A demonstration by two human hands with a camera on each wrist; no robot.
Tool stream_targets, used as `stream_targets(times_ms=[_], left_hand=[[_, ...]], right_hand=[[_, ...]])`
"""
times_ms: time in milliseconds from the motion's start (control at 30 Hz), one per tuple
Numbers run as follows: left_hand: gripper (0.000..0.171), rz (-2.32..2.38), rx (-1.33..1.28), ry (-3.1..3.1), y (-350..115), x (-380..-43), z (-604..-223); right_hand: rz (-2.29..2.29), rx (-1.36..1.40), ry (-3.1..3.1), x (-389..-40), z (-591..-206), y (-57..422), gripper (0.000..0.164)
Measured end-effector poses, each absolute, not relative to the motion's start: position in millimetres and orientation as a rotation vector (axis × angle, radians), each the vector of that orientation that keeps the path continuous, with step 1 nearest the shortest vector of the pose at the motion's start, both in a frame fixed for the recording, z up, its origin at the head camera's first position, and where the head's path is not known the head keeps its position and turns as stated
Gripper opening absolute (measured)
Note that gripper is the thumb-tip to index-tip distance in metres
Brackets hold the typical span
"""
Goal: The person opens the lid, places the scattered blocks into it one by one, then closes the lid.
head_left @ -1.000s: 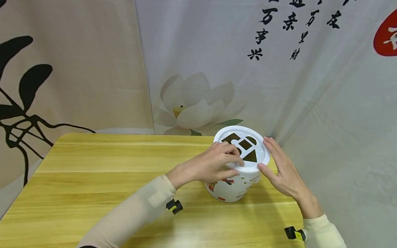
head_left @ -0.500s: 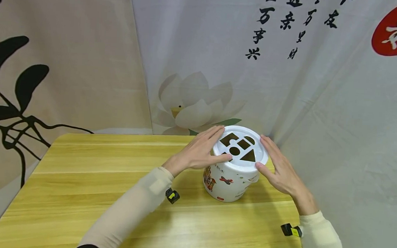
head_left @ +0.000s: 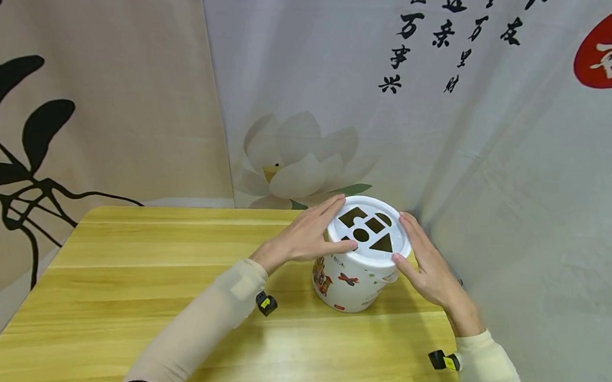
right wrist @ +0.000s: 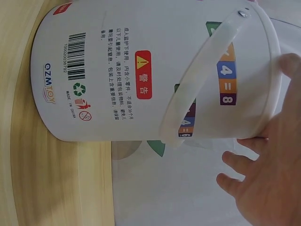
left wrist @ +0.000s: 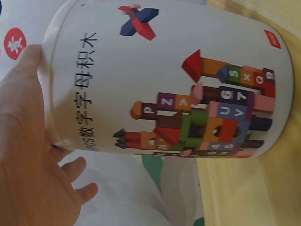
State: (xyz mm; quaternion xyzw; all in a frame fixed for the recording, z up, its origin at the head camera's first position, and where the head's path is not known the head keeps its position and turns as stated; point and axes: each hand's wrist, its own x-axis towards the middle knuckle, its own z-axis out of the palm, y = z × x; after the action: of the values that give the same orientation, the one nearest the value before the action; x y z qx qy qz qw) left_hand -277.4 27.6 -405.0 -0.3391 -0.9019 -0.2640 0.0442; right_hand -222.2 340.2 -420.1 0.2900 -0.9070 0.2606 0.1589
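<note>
A white toy-block bucket (head_left: pixel 351 290) stands upright on the table, its white lid (head_left: pixel 370 236) on top with several shaped holes. My left hand (head_left: pixel 308 233) rests against the lid's left edge, fingers straight and thumb on the near part of the top. At the opposite edge my right hand (head_left: pixel 430 270) touches the rim with thumb and extended fingers. Printed block pictures and Chinese lettering cover the bucket wall (left wrist: pixel 141 61) in the left wrist view. A white carrying handle (right wrist: pixel 197 80) hangs down the side in the right wrist view. The bucket's inside is mostly hidden.
The yellow wooden table (head_left: pixel 148 280) reaches left and forward of the bucket. A printed cloth (head_left: pixel 313 69) with a lotus and black characters hangs behind it. To the right, a pale cloth (head_left: pixel 545 229) hangs close to my right arm.
My left hand has gone from curled fingers over the lid's near part to straight fingers at its left edge. My right hand has stayed at the right edge.
</note>
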Motion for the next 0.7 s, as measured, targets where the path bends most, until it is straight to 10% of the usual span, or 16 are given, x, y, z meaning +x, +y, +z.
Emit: stream_targets(times_ms=[700], left_hand=[[0.094,-0.898,-0.928,-2.656,-9.9,-259.5,-424.6]], right_hand=[[0.918,0.710,-2.499,-220.0,-419.6,319.8,0.067]])
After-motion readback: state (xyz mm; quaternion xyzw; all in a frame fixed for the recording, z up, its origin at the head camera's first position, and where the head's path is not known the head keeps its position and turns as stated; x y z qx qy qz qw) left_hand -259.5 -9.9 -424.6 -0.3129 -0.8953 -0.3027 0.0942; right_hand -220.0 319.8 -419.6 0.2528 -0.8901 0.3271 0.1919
